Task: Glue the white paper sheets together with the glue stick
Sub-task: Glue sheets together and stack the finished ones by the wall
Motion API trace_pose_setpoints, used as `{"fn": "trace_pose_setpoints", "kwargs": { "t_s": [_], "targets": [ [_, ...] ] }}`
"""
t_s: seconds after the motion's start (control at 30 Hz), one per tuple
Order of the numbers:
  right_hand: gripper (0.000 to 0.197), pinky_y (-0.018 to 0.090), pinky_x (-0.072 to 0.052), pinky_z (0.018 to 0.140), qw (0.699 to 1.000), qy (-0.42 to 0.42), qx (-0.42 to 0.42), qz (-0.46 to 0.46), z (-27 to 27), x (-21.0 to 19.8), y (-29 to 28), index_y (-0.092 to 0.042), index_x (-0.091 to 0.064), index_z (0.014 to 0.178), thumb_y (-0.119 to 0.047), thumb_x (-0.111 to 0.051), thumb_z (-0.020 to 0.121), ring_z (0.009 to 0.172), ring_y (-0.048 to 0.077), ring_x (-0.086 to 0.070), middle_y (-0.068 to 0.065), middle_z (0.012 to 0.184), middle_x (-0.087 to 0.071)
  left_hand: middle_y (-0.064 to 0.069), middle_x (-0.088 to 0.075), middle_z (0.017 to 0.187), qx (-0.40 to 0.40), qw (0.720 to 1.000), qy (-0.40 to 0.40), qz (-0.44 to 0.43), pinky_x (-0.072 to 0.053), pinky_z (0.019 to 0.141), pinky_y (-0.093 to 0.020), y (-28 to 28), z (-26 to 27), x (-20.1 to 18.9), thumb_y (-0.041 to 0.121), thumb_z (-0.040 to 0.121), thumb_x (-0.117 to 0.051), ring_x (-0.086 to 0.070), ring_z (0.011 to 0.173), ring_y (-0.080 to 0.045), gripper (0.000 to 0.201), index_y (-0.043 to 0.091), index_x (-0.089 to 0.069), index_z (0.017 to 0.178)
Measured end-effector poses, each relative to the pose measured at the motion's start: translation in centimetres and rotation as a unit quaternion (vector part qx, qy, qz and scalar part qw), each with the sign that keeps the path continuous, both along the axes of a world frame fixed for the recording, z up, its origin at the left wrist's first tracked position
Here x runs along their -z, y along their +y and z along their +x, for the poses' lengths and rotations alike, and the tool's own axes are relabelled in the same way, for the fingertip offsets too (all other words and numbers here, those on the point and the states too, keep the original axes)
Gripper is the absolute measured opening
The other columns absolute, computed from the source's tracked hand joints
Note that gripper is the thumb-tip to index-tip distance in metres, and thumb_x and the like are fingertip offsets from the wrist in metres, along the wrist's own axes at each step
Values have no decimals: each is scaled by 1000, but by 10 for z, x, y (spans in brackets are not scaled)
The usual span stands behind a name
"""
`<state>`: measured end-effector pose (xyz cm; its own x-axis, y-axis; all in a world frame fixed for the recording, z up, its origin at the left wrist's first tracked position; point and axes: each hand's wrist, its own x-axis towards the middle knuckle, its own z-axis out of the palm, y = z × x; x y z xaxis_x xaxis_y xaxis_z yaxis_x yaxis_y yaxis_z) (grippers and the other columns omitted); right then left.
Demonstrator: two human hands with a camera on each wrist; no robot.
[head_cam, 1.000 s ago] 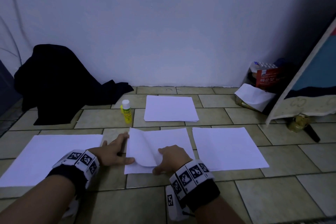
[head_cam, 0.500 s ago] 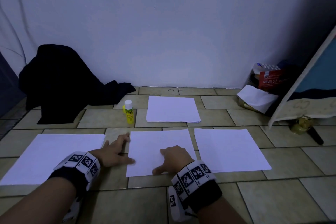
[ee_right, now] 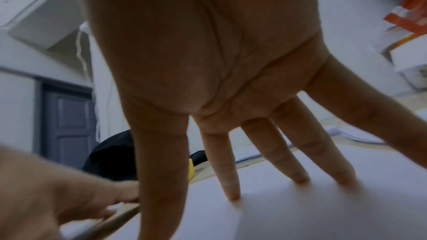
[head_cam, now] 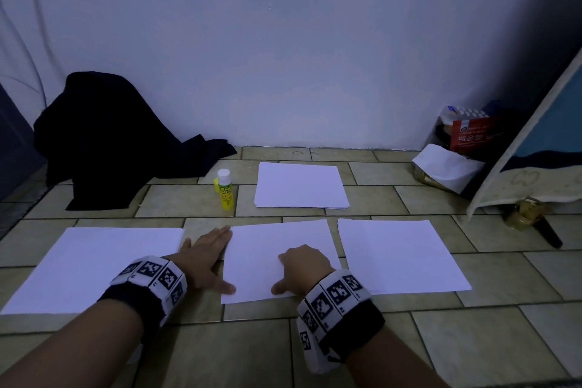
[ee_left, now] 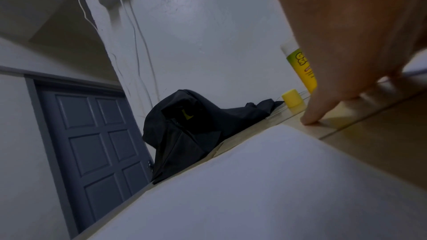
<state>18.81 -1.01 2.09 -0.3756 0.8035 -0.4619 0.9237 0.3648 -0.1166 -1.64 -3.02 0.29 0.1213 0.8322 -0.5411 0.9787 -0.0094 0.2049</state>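
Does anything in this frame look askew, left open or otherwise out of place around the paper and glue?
Only one thing: the glue stick stands upright on the floor tiles with its white tip bare, and its yellow cap sits on the floor beside it. The middle paper sheet lies flat under the right hand; nothing looks spilled or torn.

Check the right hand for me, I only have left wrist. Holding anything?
Observer: Nothing. The right hand is spread, and its fingertips press down on the middle sheet.
Operator: Sheet flat or lifted?
Observer: Flat on the tiled floor in the head view. The left hand lies flat against its left edge.
Operator: Any other paper past what I see?
Observer: A paper stack lies beyond the middle sheet, next to the glue stick. A single sheet lies to the middle sheet's right.
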Motion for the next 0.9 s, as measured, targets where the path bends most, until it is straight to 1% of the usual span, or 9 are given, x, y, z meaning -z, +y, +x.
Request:
{"fn": "trace_pose_setpoints", "kwargs": {
  "t_s": [0.1,0.17,0.27,0.5,0.57,0.63,0.7,0.8,0.9],
  "targets": [
    [29,30,-44,66,999,-32,-13,30,-7,-8,-6,-9,-59,90,-35,-70,82,71,22,-53,3,70,-47,5,22,159,12,1000,29,-1,-1,119,-48,2,-1,0,63,77,-66,10,148,-15,121,16,17,152],
    [27,28,-40,62,995,-77,-42,46,-15,-11,-9,-7,-55,78,-28,-70,83,64,21,-46,2,64,-38,2,23,159,27,998,52,-4,-5,119,-50,4,-1,1,65,77,-64,10,148,-17,122,14,18,151],
    [39,25,-31,53,990,-107,-72,56,-23,-10,-8,-9,-38,62,-18,-66,87,54,18,-36,4,64,-35,0,23,159,34,998,59,-7,-7,120,-50,6,-1,3,65,76,-65,10,149,-19,123,12,18,151],
    [41,23,-29,47,989,-109,-85,52,-27,-13,-7,-10,-37,61,-20,-68,86,52,18,-36,3,62,-36,1,29,156,29,999,31,-8,-10,121,-47,8,-3,1,57,77,-70,7,148,-22,122,10,15,152],
    [41,23,-40,53,990,-95,-86,59,-26,-16,-6,-10,-40,62,-28,-70,84,50,16,-35,2,62,-38,2,25,158,27,999,29,-4,-10,121,-47,8,-1,0,56,77,-71,5,148,-22,122,10,13,152],
    [41,29,-50,66,990,-90,-84,63,-26,-17,-5,-9,-45,65,-37,-70,83,51,17,-38,2,62,-40,3,19,160,27,999,35,-1,-11,121,-42,7,0,-2,57,77,-71,2,148,-20,121,11,12,153],
    [46,28,-48,61,990,-90,-90,64,-28,-19,-6,-10,-41,63,-39,-72,81,51,17,-38,3,62,-40,3,16,161,30,999,46,0,-12,121,-36,7,0,-6,58,75,-72,2,149,-19,122,13,11,153],
    [45,23,-36,50,989,-94,-94,66,-35,-16,-7,-10,-37,59,-27,-71,83,50,16,-35,2,61,-37,2,15,161,41,996,73,2,-13,119,-36,8,2,-10,56,71,-77,2,149,-19,128,13,12,153],
    [37,26,-41,54,991,-106,-53,64,-39,-8,0,-9,-40,61,-16,-64,88,56,19,-42,4,63,-39,1,13,161,43,995,89,11,-14,119,-36,7,6,-12,55,69,-79,1,149,-18,131,12,12,153]
  ]
}}
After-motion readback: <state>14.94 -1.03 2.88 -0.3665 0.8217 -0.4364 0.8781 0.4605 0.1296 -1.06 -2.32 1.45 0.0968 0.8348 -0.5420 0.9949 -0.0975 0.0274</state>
